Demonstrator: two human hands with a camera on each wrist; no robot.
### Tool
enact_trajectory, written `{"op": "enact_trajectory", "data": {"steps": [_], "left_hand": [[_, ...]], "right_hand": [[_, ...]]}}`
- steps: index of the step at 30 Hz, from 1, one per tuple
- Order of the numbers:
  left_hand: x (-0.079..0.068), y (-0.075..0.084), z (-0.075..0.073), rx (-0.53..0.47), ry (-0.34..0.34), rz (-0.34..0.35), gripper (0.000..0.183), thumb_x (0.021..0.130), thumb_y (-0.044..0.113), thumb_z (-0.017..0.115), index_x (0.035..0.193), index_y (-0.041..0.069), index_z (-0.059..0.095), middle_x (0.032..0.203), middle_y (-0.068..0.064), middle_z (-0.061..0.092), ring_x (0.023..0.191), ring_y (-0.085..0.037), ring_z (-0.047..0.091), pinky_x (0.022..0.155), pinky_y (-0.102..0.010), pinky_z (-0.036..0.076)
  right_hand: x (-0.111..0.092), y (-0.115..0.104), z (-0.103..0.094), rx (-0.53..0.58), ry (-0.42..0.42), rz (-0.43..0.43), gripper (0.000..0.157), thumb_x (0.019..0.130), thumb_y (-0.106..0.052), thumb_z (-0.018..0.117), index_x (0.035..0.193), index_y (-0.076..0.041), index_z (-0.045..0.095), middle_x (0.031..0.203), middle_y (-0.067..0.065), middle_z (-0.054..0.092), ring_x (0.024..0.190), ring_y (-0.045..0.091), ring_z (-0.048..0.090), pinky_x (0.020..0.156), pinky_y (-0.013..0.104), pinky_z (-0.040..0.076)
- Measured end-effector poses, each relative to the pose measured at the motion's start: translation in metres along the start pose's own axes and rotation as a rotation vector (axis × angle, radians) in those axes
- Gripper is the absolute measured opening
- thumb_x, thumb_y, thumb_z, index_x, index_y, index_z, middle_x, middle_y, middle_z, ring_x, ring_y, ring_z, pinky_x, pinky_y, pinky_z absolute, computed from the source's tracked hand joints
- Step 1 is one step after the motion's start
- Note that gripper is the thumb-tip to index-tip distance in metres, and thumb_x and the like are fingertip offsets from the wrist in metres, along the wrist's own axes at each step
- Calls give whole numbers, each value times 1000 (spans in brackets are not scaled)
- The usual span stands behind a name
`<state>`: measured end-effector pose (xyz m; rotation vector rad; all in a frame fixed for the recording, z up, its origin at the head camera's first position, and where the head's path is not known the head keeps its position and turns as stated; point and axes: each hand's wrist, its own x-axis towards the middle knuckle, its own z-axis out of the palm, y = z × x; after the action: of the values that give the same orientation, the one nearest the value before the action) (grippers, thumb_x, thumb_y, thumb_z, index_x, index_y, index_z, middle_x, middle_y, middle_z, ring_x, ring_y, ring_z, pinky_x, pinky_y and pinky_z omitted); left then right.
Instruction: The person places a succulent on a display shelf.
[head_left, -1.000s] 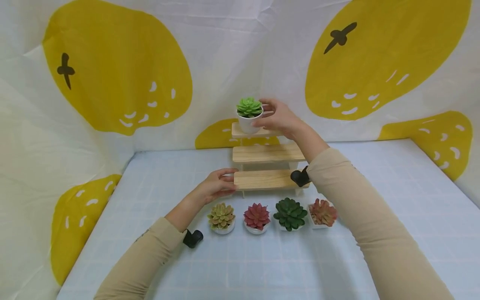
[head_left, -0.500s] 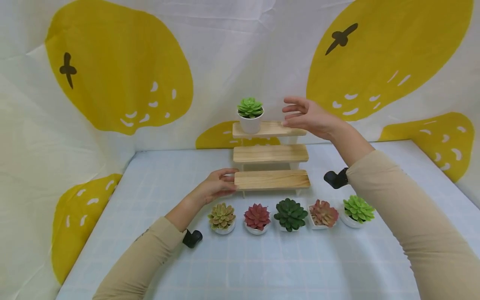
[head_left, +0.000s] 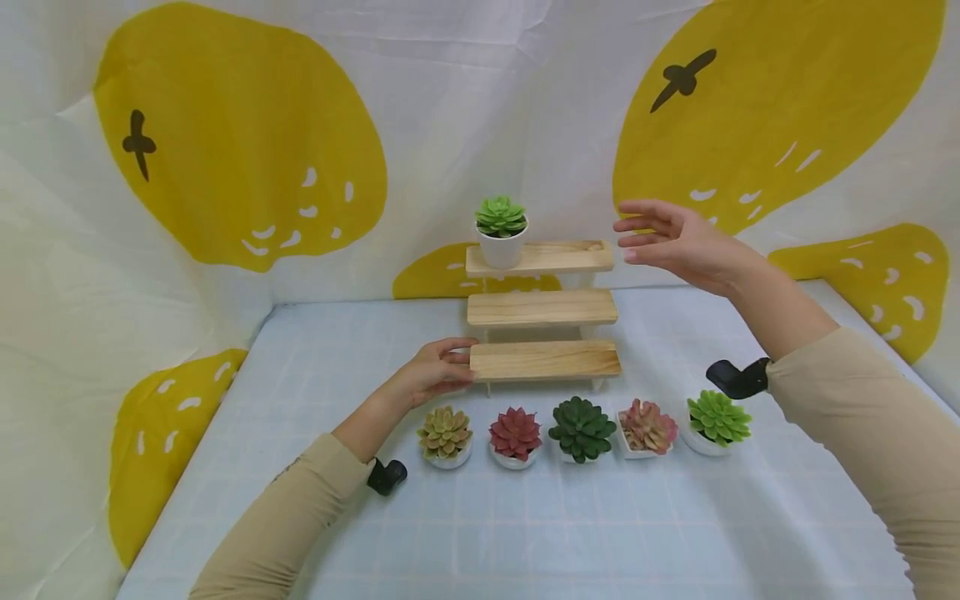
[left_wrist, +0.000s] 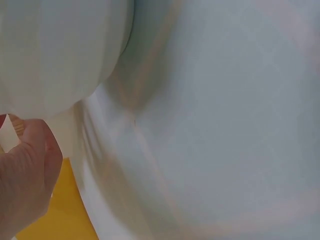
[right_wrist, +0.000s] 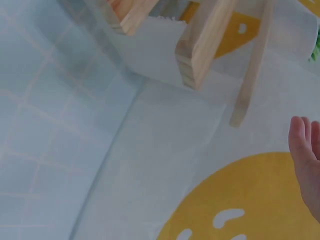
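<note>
A three-tier wooden plant stand (head_left: 543, 362) stands toward the back of the table. My left hand (head_left: 433, 372) holds the left end of its lowest tier between thumb and fingers; the hand (left_wrist: 27, 175) shows at the left edge of the left wrist view. On the top tier's left end sits a bright green succulent (head_left: 502, 232) in a round white pot. My right hand (head_left: 686, 243) hovers in the air to the right of the top tier, fingers loosely extended, nothing held. In the right wrist view part of that hand (right_wrist: 307, 160) appears beside the tiers' ends.
In front of the stand, a row of potted succulents runs left to right: yellowish (head_left: 445, 436), red (head_left: 514, 437), dark green (head_left: 582, 430), pinkish (head_left: 647, 427) and light green (head_left: 716, 422). A white cloth with yellow fruit prints (head_left: 510, 100) hangs behind the table.
My right hand has let go of the bright green succulent's pot on the top tier and moved away to the right. My left hand has stayed at the lowest tier.
</note>
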<state>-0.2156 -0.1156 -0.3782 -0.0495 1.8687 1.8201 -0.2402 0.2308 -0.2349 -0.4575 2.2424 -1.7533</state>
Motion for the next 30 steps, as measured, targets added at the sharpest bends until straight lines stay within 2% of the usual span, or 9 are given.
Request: {"op": "enact_trajectory", "data": {"steps": [9, 12, 17, 23, 30], "left_hand": [[-2, -1, 1, -4, -3, 2, 60, 84, -10, 59, 139, 2, 41, 131, -25, 46, 101, -26, 56, 92, -41, 46], [-2, -1, 1, -6, -5, 4, 60, 83, -10, 59, 139, 2, 41, 131, -25, 47, 101, -25, 56, 91, -40, 46], [-1, 1, 1, -4, 2, 5, 60, 83, -10, 59, 139, 2, 41, 131, -25, 47, 100, -25, 56, 90, -40, 47], [2, 0, 0, -6, 14, -3, 60, 83, -11, 60, 138, 3, 42, 130, -24, 48, 101, -25, 56, 88, -37, 49], [3, -2, 0, -10, 21, -5, 60, 82, -11, 60, 138, 4, 43, 128, -23, 50, 97, -23, 57, 81, -33, 51]], "right_hand": [[-30, 15, -14, -60, -10, -32, 57, 90, 1, 56, 141, -8, 33, 126, -1, 48, 112, 11, 50, 85, 19, 47], [-40, 20, -18, -115, -12, -40, 55, 89, 3, 57, 139, -12, 38, 125, -3, 50, 111, 10, 51, 84, 20, 48], [-57, 25, -24, -225, -47, -51, 58, 88, 3, 58, 140, -12, 38, 128, -4, 49, 112, 8, 50, 83, 20, 48], [-75, 35, -33, -260, -76, -76, 59, 87, 7, 56, 140, -14, 38, 130, -4, 49, 112, 9, 50, 81, 22, 49], [-95, 48, -41, -277, -80, -103, 59, 86, 11, 55, 139, -8, 37, 127, -1, 50, 109, 8, 54, 81, 23, 50]]}}
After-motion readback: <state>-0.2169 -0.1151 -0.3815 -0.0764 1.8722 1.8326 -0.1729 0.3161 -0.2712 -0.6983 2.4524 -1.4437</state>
